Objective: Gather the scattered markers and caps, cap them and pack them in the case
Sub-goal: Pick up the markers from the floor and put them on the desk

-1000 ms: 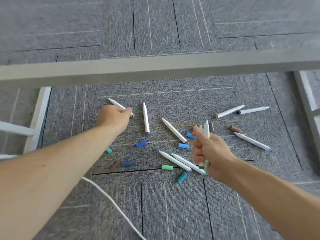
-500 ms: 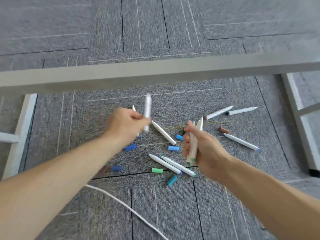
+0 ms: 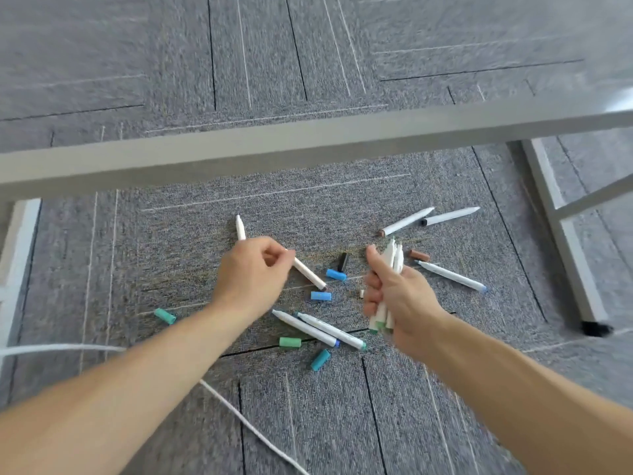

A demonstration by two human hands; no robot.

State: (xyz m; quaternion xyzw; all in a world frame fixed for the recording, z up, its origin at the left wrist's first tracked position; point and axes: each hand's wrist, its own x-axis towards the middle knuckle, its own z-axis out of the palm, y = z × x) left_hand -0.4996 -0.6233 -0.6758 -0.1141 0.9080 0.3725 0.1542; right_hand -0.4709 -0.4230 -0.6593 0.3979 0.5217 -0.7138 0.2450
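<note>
Cannot count the markers (image 3: 390,265) bunched in the right hand (image 3: 400,303), nor tell whether the left hand (image 3: 251,275) grips one white marker (image 3: 240,229) or two. Cannot follow the cable (image 3: 61,347) past the bottom edge.

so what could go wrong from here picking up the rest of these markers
1. The right hand grips a full bundle of markers; adding more could let some slip out.
2. The left hand holds a marker while its fingers reach the next marker, so either might be fumbled.
3. The teal cap lies apart on the left and could be overlooked.
</note>
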